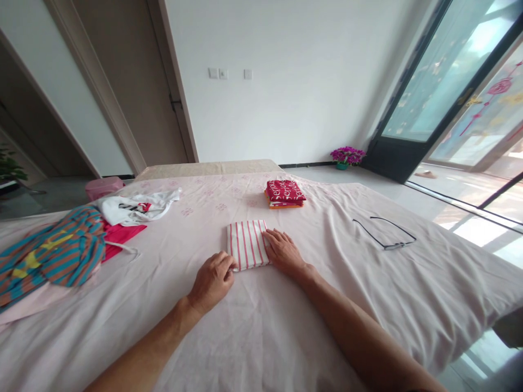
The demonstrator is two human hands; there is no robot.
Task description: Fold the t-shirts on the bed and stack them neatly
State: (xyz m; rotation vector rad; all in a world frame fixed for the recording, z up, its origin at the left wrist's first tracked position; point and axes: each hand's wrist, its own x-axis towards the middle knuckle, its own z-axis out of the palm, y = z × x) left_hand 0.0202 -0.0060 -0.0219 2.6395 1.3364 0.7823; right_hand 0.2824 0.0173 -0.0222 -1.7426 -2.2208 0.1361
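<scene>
Folded striped cloth [248, 246]: left hand [214, 277] is pinching seven-o'clock corner; right hand [283, 249], flat, is pressing three-o'clock edge; even pressure should be squaring folds.

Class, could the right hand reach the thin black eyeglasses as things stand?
Probably yes: only wrinkled pale pink cloth visibly lies between the right hand and the thin black eyeglasses to its right.

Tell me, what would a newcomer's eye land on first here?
Probably the folded red-striped white cloth just below centre, with the left hand and right hand at its sides. Next comes the red-topped folded stack beyond it, slightly right, then the magenta flowers by the far wall.
</scene>
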